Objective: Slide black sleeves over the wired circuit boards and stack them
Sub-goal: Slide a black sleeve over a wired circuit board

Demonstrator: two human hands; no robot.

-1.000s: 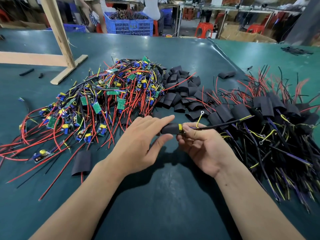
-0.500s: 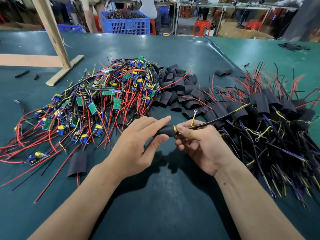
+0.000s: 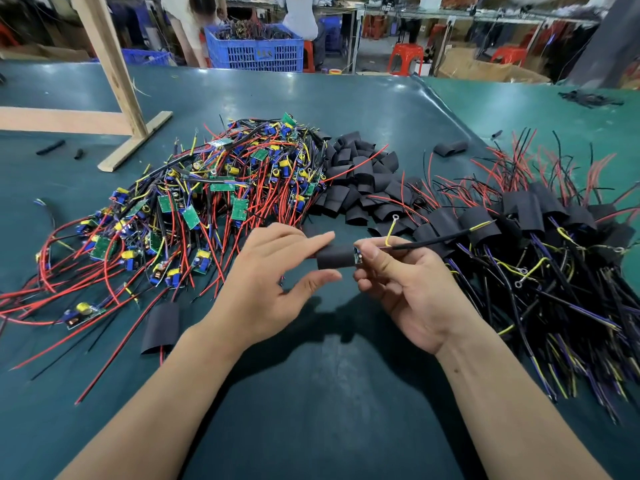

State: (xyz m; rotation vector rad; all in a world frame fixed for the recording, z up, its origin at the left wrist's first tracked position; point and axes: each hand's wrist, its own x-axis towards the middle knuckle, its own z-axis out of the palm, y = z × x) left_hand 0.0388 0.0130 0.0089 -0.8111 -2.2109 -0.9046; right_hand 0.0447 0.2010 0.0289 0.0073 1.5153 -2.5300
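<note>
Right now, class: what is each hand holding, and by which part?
The right hand pinches the sleeved board's wire end. The left hand has fingers on the black sleeve, thumb apart below, so its grip looks loose.

Green table mat point(image 3: 346, 410), covering the whole work surface; wooden frame point(image 3: 114, 84), far left, upright post on a flat foot. Blue plastic crate point(image 3: 254, 51), beyond the far edge; red stools point(image 3: 405, 57), far right; cardboard box point(image 3: 485, 71) beside them.

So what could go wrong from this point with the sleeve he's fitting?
The left hand has its thumb off the black sleeve, so the sleeve may slide back. A sliver of circuit board shows at the right hand, so coverage may end up incomplete. Its yellow ring-terminal wire could snag the sleeved stack.
</note>
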